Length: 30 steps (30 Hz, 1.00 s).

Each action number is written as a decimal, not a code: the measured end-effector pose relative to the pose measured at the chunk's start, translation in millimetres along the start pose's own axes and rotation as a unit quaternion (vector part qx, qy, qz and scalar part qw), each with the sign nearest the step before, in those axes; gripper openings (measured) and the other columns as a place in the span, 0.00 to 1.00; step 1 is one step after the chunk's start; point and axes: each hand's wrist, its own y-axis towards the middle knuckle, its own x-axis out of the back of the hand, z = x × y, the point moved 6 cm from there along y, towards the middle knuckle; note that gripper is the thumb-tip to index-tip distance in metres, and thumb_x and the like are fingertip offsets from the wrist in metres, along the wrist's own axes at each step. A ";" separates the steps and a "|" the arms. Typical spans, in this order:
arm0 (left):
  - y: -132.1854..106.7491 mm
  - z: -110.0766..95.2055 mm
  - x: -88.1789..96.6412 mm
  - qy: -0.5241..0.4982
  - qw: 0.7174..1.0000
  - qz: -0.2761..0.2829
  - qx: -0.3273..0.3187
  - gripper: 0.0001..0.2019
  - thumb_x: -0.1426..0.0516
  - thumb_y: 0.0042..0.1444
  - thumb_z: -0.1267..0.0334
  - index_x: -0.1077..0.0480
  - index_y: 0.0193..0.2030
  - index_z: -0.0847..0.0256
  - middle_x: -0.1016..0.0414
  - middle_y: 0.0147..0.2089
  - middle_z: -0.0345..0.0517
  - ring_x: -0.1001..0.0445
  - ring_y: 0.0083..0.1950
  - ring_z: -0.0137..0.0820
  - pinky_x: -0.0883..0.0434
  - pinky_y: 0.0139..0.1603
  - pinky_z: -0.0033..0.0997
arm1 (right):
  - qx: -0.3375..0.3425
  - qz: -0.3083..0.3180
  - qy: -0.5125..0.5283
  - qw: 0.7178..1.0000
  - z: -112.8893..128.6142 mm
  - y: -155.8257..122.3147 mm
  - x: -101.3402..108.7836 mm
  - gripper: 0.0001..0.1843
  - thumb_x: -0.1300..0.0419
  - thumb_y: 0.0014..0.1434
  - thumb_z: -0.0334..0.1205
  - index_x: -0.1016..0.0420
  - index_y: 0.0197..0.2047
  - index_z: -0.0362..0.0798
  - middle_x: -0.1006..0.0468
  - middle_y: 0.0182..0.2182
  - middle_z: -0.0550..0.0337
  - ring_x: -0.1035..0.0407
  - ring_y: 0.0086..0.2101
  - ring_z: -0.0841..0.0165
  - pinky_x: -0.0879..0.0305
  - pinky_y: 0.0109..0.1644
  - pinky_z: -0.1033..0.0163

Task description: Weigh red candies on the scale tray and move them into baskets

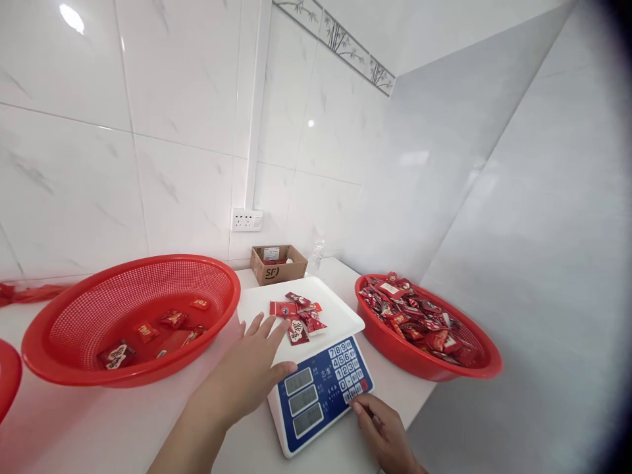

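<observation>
A white digital scale (323, 421) with a blue panel stands in front of me, its three displays at the left and the keypad (349, 368) at the right. Several small red snack packets (299, 316) lie in a loose group on its white weighing tray (340, 322). My left hand (257, 359) is open, fingers spread, over the tray's near-left edge beside the packets; I cannot tell whether it touches them. My right hand (380, 428) is closed, fingers curled, thumb and forefinger at the keypad's lower right corner. Whatever those fingers may hold is hidden.
On the left, a red perforated basket (197, 266) holds several packets. Another red basket (474, 322) at the right is heaped with packets. Behind the scale stand a small cardboard box (279, 268) and a clear plastic bottle (316, 253). A wall socket (247, 220) is above the table.
</observation>
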 end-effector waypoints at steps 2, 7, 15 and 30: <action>0.7 0.2 -0.8 0.000 1.000 0.011 0.004 0.30 0.56 0.59 0.46 0.53 0.66 0.54 0.57 0.69 0.46 0.64 0.69 0.43 0.57 0.65 0.56 | 0.009 -0.023 0.005 1.000 6.6 3.0 5.0 0.15 0.49 0.60 0.46 0.28 0.28 0.49 0.27 0.21 0.61 0.33 0.22 0.71 0.36 0.26 0.69; 4.5 -2.2 -3.9 0.006 1.000 0.020 -0.004 0.29 0.55 0.60 0.48 0.52 0.66 0.54 0.57 0.69 0.47 0.64 0.69 0.42 0.58 0.65 0.54 | 0.063 -0.061 0.006 0.996 38.1 35.4 14.6 0.10 0.48 0.59 0.41 0.27 0.33 0.49 0.25 0.23 0.61 0.32 0.22 0.71 0.34 0.26 0.69; 15.5 -9.9 -16.1 0.028 0.999 0.026 -0.003 0.28 0.51 0.59 0.52 0.50 0.65 0.53 0.54 0.68 0.51 0.61 0.68 0.46 0.55 0.64 0.59 | 0.149 -0.044 -0.006 0.988 86.7 121.0 18.9 0.09 0.48 0.59 0.38 0.28 0.40 0.49 0.23 0.31 0.59 0.30 0.30 0.71 0.33 0.34 0.66; 49.0 -45.7 -38.3 0.010 1.000 0.023 0.014 0.32 0.57 0.57 0.41 0.52 0.66 0.51 0.58 0.69 0.46 0.63 0.69 0.43 0.54 0.65 0.55 | 0.154 0.275 -0.051 0.948 78.5 211.0 6.1 0.16 0.54 0.62 0.39 0.31 0.49 0.51 0.25 0.45 0.58 0.31 0.44 0.66 0.39 0.44 0.61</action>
